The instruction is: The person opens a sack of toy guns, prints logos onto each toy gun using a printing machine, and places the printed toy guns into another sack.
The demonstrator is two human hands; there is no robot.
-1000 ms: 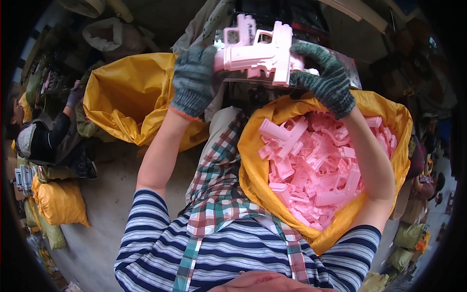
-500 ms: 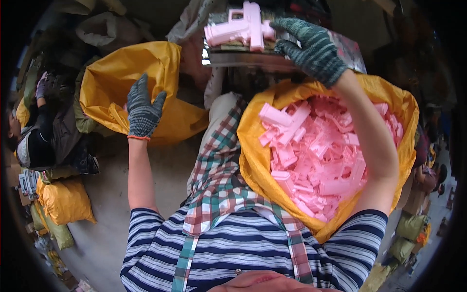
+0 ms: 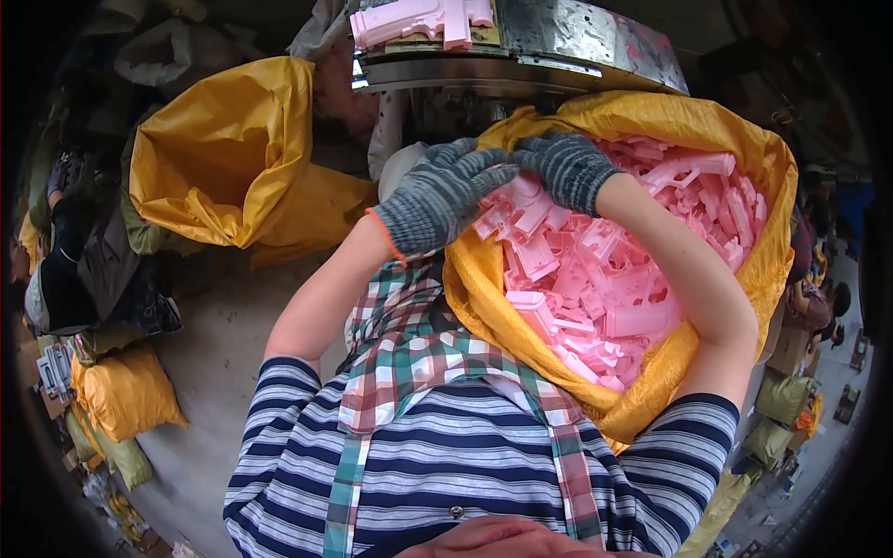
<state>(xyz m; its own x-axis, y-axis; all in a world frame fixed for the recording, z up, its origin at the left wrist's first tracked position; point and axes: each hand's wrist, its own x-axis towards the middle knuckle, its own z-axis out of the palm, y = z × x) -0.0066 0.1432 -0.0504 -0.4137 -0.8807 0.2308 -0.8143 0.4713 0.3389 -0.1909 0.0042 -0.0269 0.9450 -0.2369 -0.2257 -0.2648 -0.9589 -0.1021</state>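
hands, left hand (image 3: 445,197) and right hand (image 3: 567,169), both gloved, lie spread on the pink parts (image 3: 595,260) at the near rim of the yellow sack (image 3: 763,232), pinching nothing visible; one pink piece (image 3: 423,20) sits on the metal machine (image 3: 558,46) just beyond the sack, sack looks mostly full.

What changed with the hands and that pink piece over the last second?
Both gloved hands let go of the pink moulded piece, which now lies on the metal machine top. The left hand and right hand came down onto the pink parts in the yellow sack. Both yellow sacks stayed put.
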